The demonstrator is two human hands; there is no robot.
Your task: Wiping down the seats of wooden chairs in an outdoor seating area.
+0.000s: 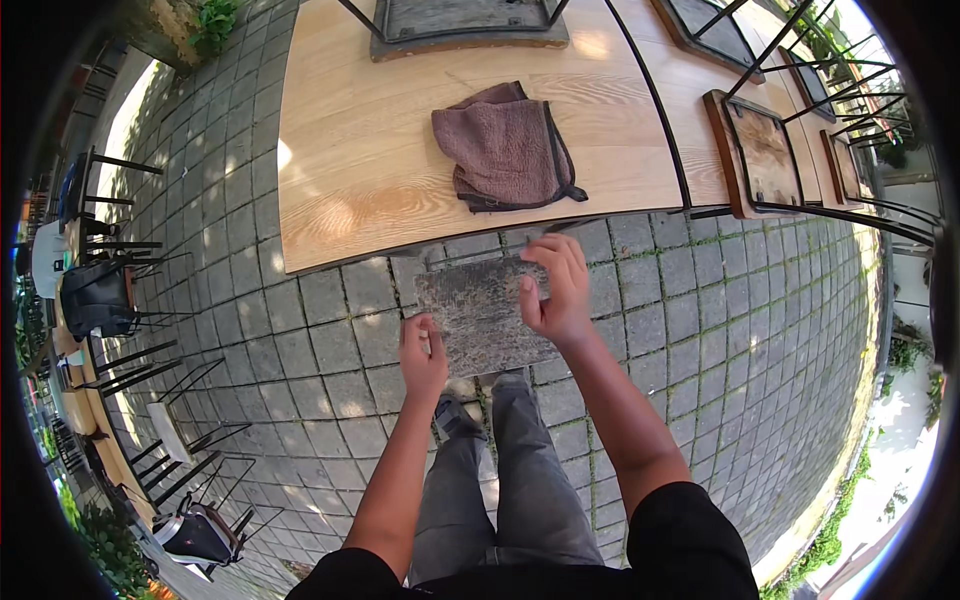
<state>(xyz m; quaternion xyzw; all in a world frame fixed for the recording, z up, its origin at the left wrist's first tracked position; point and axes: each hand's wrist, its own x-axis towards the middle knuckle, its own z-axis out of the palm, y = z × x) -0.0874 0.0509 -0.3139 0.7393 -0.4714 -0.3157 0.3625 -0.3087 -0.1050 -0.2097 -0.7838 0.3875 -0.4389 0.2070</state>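
Observation:
A stool (487,319) with a worn, dark rectangular seat stands upright on the paving before me, close to the table. My left hand (424,356) is at the seat's left edge, fingers curled and apart; whether it touches the seat I cannot tell. Over the seat's right side is my right hand (556,289), its thumb and fingers parted with nothing between them. A folded brown towel (502,150) with dark edging lies on the light wooden tabletop (360,172), beyond both hands.
Upturned stools rest on the tables, one at the top (469,37) and others at the right (761,154). At the left, a black bag (97,300) and a second bag (196,534) sit on seats beside a long table. Grey paving (337,345) surrounds my feet.

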